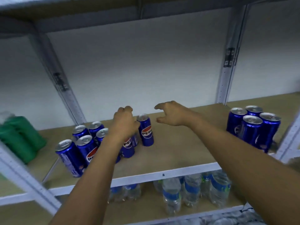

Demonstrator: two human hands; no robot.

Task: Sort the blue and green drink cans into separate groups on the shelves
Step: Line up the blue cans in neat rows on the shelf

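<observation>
Blue cans (84, 143): cluster on shelf (162, 174), partly hidden by left hand (125, 125).
Left hand grips one can's top; right hand (172, 114) hovers, fingers hooked, holding nothing; green cans (21, 137) blurred.

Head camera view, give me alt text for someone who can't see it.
A person's left hand grips the top of a blue can in a cluster on a shelf, while the right hand hovers open near a lone blue can. More blue cans stand far right, blurred green cans far left, water bottles below.
</observation>
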